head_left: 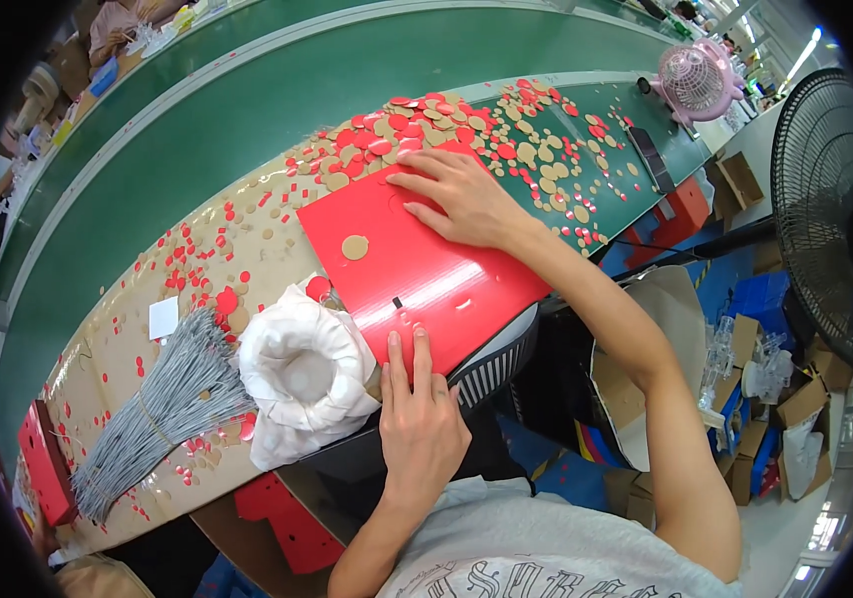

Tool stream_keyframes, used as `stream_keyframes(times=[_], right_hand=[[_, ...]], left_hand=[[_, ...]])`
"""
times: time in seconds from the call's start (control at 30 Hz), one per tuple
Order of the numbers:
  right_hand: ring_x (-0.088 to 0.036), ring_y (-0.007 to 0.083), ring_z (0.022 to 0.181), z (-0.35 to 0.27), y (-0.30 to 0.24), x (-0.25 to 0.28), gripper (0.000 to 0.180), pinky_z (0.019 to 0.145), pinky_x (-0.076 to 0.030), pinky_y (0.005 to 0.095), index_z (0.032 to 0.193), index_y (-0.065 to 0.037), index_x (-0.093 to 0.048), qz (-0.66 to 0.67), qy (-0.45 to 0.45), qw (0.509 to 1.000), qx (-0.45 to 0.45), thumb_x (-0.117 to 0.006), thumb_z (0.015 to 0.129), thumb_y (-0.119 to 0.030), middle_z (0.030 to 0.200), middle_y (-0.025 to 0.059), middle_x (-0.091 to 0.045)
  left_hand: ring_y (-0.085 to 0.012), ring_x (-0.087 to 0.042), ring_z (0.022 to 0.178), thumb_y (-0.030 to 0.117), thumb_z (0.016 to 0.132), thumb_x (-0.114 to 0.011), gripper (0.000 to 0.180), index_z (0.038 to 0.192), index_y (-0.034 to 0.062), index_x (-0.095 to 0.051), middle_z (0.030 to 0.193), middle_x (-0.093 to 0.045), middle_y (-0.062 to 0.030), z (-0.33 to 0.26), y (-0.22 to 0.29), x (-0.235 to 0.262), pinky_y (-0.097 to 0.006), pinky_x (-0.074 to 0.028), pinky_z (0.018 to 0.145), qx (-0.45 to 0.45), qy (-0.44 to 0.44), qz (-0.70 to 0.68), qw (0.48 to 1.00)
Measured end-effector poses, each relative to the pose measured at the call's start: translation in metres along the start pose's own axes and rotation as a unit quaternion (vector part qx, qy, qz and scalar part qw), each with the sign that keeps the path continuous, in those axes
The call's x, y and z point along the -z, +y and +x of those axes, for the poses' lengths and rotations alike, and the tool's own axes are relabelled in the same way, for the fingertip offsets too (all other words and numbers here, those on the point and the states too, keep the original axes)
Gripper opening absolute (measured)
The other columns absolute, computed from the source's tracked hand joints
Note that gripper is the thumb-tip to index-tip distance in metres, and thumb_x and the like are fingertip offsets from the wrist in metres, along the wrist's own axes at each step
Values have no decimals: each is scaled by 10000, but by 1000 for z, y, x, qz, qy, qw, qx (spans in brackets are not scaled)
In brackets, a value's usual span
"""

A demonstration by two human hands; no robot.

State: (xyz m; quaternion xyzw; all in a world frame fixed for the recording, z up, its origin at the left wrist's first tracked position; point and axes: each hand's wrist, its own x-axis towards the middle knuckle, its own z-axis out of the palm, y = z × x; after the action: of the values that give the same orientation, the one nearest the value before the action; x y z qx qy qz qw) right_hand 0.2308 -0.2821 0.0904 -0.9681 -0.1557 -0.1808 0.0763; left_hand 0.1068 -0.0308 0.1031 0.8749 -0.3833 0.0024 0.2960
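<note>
A glossy red card sheet (446,289) lies in front of me, its near edge by a black slotted basket (496,364). On it are a round hole showing tan (354,247), a small dark slot and a few cut outlines. My left hand (422,429) rests at the sheet's near edge, two fingers stretched beside the slot. Flat on the far part of the sheet, fingers spread, lies my right hand (456,199). Neither hand grips anything. To the left, a white cloth-lined round container (292,419) stands next to a tied bundle of grey wires or cords (162,419).
Red and tan paper discs (546,154) are strewn over the green table (446,60). A pink fan (696,82) and a dark phone-like slab (651,159) are at the far right. A large black fan (840,219) stands right, above cardboard boxes (805,399). Red pieces (287,518) sit in a box below.
</note>
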Motion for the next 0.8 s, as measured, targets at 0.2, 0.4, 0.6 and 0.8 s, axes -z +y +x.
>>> stream_keyframes(times=[0.2, 0.4, 0.6, 0.8], right_hand=[[-488, 279, 1311, 21, 21, 14, 455, 1081, -401, 470, 1290, -120, -602, 19, -49, 999, 0, -685, 878, -294, 1336, 96, -563], [-532, 279, 1221, 49, 7, 30, 454, 1059, -410, 452, 1161, -83, -584, 54, -72, 996, -10, -741, 772, -255, 1199, 114, -567], [-624, 274, 1038, 54, -6, 52, 372, 953, -452, 458, 1099, -107, -608, 16, 63, 997, 50, -750, 762, -168, 1086, 63, -629], [-686, 289, 893, 54, 98, 105, 258, 855, -524, 357, 1034, -80, -690, -67, 179, 981, -24, -705, 777, -93, 979, 95, -718]], left_hand=[[-511, -397, 1363, 6, 794, -681, 150, 841, -108, -596, 1436, -458, -277, -1, 2, -2, -565, -403, 1080, -8, 7, -2, 1000], [-512, -390, 1369, 13, 802, -677, 150, 842, -108, -597, 1433, -459, -279, -2, 3, -4, -567, -395, 1087, -8, 17, 13, 1000], [-511, -374, 1382, -2, 807, -672, 136, 825, -102, -580, 1449, -445, -282, -3, 3, 3, -555, -377, 1105, -12, 25, -15, 1000], [-510, -379, 1386, -36, 806, -666, 131, 862, -72, -553, 1428, -452, -308, -27, -1, 25, -527, -387, 1088, -51, 32, -145, 988]])
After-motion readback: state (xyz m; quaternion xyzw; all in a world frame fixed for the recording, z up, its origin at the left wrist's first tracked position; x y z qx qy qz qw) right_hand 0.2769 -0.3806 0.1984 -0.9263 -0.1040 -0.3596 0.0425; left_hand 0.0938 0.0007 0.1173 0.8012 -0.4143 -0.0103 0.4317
